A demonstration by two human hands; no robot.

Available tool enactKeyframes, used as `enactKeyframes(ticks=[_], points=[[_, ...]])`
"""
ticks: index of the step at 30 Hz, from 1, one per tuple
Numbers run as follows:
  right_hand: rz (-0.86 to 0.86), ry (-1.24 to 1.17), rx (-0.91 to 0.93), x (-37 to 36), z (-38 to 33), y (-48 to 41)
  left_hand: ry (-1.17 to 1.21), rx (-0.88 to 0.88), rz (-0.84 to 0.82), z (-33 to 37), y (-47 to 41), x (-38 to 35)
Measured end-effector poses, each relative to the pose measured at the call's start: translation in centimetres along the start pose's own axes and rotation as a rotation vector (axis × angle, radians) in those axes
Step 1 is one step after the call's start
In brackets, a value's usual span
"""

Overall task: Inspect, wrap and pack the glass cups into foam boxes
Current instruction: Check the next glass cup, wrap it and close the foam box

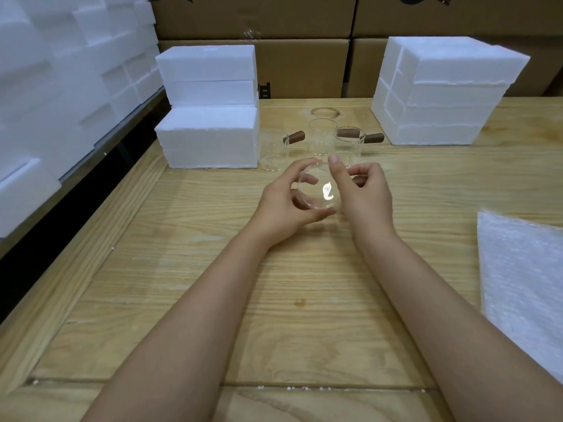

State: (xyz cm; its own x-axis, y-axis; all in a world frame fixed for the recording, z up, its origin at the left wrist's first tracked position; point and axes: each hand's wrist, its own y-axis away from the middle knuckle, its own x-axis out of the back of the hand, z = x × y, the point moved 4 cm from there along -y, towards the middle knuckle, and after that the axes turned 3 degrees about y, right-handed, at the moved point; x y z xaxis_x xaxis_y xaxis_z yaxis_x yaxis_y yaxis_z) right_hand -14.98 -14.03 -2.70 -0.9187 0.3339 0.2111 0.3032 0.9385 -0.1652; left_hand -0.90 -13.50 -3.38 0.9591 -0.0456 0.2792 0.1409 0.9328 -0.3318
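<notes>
I hold a clear glass cup (316,191) tilted above the wooden table (182,269), its round base facing me. My left hand (283,205) grips it from the left, fingers over the top and thumb under it. My right hand (362,196) holds its right side, fingers curled at what looks like the handle, which is hidden. Three more glass cups stand just behind: one on the left (273,152), one in the middle (322,137), one on the right (348,147). Brown wooden handles (295,137) stick out from them. White foam boxes are stacked at left (210,111) and right (441,92).
A sheet of bubble wrap (524,287) lies at the table's right edge. More foam pieces (61,86) fill shelving on the left. Cardboard cartons (304,65) form a wall behind the table.
</notes>
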Motion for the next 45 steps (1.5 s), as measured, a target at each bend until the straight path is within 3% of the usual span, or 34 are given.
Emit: enactKeyframes(ticks=[4, 10, 20, 27, 34, 45], points=[[-0.027, -0.022, -0.043, -0.2, 0.0, 0.0, -0.038, -0.046, 0.005, 0.2, 0.1, -0.1], [-0.113, 0.137, -0.071, -0.4, -0.4, 0.6, -0.065, -0.066, 0.018, 0.0, 0.0, -0.2], [-0.265, 0.272, 0.146, -0.8, -0.8, 0.7, -0.001, -0.011, 0.058, -0.2, -0.1, 0.3], [-0.349, 0.107, 0.3, 0.0, -1.3, 0.3, 0.117, 0.041, 0.072, -0.4, -0.2, 0.7], [-0.405, 0.06, 0.337, 0.5, -1.2, -0.2, 0.132, 0.037, 0.077, -0.2, -0.1, 0.8], [-0.208, 0.217, 0.341, -0.5, -1.3, 0.8, -0.058, -0.029, 0.157, -0.1, 0.0, 0.6]])
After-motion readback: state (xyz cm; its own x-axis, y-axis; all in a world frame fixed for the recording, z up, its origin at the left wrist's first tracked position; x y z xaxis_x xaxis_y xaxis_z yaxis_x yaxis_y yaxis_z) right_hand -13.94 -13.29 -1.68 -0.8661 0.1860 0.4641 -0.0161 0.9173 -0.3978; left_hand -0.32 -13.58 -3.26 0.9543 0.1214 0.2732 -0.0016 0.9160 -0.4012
